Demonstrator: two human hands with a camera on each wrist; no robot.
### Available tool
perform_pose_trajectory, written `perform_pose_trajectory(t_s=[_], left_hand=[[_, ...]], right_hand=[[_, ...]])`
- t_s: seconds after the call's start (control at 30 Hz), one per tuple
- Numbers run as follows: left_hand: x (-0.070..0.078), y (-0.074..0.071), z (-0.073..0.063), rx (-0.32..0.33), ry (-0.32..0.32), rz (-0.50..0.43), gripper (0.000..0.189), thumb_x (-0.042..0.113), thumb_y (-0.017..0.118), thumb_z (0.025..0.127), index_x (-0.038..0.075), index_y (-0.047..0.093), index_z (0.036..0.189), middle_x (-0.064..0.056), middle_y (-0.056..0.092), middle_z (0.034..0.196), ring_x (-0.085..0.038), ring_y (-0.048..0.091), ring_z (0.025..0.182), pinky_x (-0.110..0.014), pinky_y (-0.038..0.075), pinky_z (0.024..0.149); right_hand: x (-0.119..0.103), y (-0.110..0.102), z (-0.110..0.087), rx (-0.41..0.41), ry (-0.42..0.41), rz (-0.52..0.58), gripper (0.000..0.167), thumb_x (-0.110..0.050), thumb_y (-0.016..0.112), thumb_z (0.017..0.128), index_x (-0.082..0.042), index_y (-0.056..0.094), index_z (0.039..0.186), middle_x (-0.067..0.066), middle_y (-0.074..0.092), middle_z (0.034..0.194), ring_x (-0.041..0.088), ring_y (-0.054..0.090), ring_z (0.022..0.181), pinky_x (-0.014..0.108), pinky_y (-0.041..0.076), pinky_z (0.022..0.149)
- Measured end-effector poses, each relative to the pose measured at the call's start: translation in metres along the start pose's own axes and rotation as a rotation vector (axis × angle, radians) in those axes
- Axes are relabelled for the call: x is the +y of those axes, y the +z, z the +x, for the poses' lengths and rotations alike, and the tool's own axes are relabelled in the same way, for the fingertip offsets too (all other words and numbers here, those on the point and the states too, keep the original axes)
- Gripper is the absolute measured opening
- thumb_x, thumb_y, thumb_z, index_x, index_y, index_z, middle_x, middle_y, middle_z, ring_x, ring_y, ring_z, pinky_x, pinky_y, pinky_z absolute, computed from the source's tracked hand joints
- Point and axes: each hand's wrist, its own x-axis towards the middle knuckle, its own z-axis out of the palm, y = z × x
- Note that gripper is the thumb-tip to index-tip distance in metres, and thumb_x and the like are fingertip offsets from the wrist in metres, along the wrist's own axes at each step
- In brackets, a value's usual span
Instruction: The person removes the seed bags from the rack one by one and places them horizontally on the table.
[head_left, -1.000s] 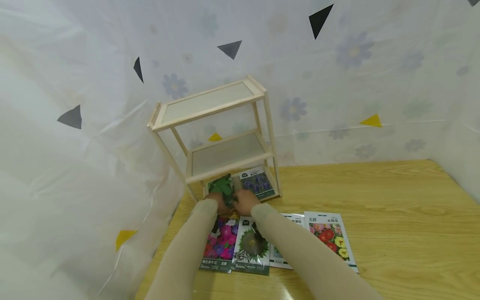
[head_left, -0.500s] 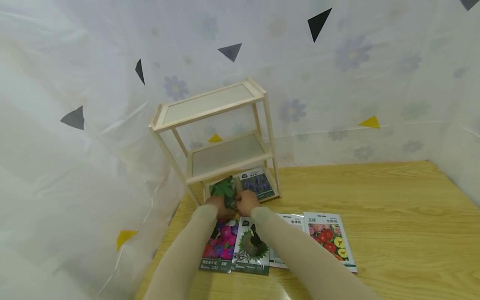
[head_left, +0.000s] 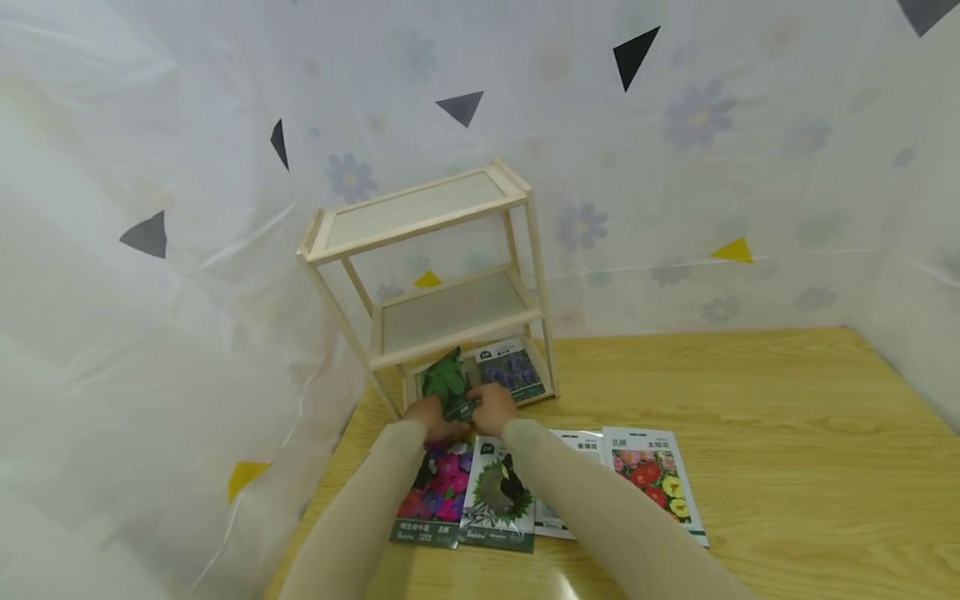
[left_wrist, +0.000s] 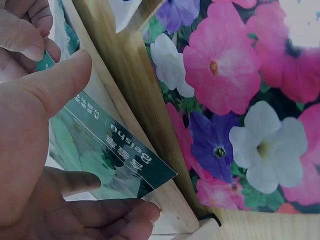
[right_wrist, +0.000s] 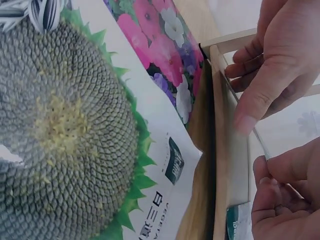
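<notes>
A green-leaf seed packet (head_left: 446, 379) lies tilted over the bottom tier of a small wooden shelf, gripped by both hands at its near end. My left hand (head_left: 427, 418) has its thumb over the packet's dark green lower band (left_wrist: 127, 145) and fingers along the side, as the left wrist view shows. At the other corner my right hand (head_left: 493, 408) pinches the packet between thumb and fingers; the right wrist view shows it edge-on, as a thin line. A purple-flower seed packet (head_left: 513, 371) lies beside it on the same tier.
The wooden shelf (head_left: 450, 312) has two bare upper tiers over the hands. In front lie a petunia packet (head_left: 438, 492), a sunflower packet (right_wrist: 75, 125), a white packet (head_left: 581, 442) partly under the right sleeve, and a red-and-yellow flower packet (head_left: 652, 483).
My left hand has shifted slightly left and nearer, and more of the green packet's lower band shows between the hands. The other packets keep their places.
</notes>
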Motion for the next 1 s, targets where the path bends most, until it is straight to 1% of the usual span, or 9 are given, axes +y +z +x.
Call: perform_pose_trajectory(t_s=[0.17,0.27,0.37,0.47,0.53,0.7,0.77,0.87,1.0], left_hand=[[0.002,-0.002,-0.011,0.051,0.013,-0.111,0.082,0.05,0.072,0.081,-0.01,0.049,0.132,-0.027,0.055,0.127,-0.039,0.054,0.116,-0.046,0.046,0.095],[0.004,-0.003,-0.017,0.089,0.021,-0.171,0.082,0.049,0.073,0.08,-0.01,0.05,0.132,-0.028,0.055,0.126,-0.04,0.054,0.116,-0.048,0.046,0.096],[0.005,-0.002,-0.022,0.119,0.01,-0.22,0.088,0.051,0.074,0.079,-0.01,0.045,0.136,-0.029,0.053,0.13,-0.042,0.052,0.117,-0.05,0.045,0.096],[0.003,0.0,-0.027,0.149,-0.004,-0.253,0.094,0.055,0.074,0.077,-0.008,0.041,0.139,-0.029,0.05,0.133,-0.042,0.051,0.12,-0.051,0.044,0.097],[0.002,0.002,-0.03,0.172,-0.008,-0.266,0.097,0.057,0.074,0.076,-0.007,0.041,0.14,-0.029,0.049,0.134,-0.043,0.05,0.121,-0.052,0.044,0.097],[0.004,0.005,-0.042,0.239,-0.005,-0.256,0.098,0.06,0.074,0.074,-0.005,0.044,0.14,-0.031,0.048,0.134,-0.044,0.048,0.121,-0.054,0.044,0.095],[0.006,0.007,-0.046,0.268,-0.003,-0.235,0.099,0.062,0.074,0.073,-0.004,0.045,0.139,-0.032,0.047,0.133,-0.045,0.049,0.119,-0.054,0.045,0.094],[0.01,0.009,-0.053,0.305,0.0,-0.215,0.1,0.063,0.074,0.072,-0.004,0.045,0.14,-0.033,0.044,0.133,-0.045,0.051,0.116,-0.054,0.046,0.093],[0.015,0.013,-0.063,0.343,0.001,-0.215,0.1,0.063,0.075,0.071,-0.002,0.045,0.14,-0.032,0.042,0.133,-0.044,0.05,0.116,-0.053,0.046,0.093]], right_hand=[[-0.004,-0.007,-0.004,0.007,-0.063,-0.032,0.051,0.011,0.051,0.076,-0.004,0.065,0.123,0.012,0.065,0.119,0.016,0.06,0.074,0.033,0.051,0.066],[-0.007,-0.011,-0.008,0.005,-0.057,-0.013,0.052,0.011,0.05,0.076,-0.005,0.065,0.124,0.013,0.064,0.121,0.016,0.056,0.061,0.033,0.049,0.064],[-0.009,-0.014,-0.013,-0.006,-0.028,0.021,0.052,0.01,0.049,0.079,-0.007,0.063,0.127,0.014,0.06,0.128,0.013,0.039,0.043,0.03,0.043,0.052],[-0.011,-0.017,-0.018,-0.009,-0.015,0.035,0.052,0.009,0.048,0.082,-0.009,0.062,0.128,0.014,0.057,0.132,0.012,0.029,0.041,0.027,0.037,0.046],[-0.012,-0.019,-0.023,-0.007,-0.015,0.045,0.051,0.007,0.048,0.083,-0.01,0.063,0.128,0.012,0.056,0.134,0.013,0.035,0.047,0.027,0.036,0.047],[-0.015,-0.025,-0.038,0.003,-0.021,0.106,0.046,0.003,0.05,0.086,-0.012,0.063,0.128,0.009,0.056,0.134,0.017,0.054,0.077,0.029,0.039,0.055],[-0.015,-0.028,-0.044,0.002,-0.016,0.134,0.046,0.001,0.051,0.087,-0.013,0.062,0.129,0.008,0.056,0.134,0.017,0.056,0.081,0.029,0.041,0.055],[-0.015,-0.031,-0.052,-0.014,0.0,0.178,0.047,0.0,0.052,0.089,-0.014,0.059,0.133,0.008,0.054,0.135,0.02,0.056,0.076,0.03,0.042,0.052],[-0.014,-0.035,-0.06,-0.031,-0.009,0.192,0.049,-0.002,0.054,0.087,-0.014,0.055,0.135,0.01,0.053,0.135,0.023,0.061,0.089,0.033,0.048,0.056]])
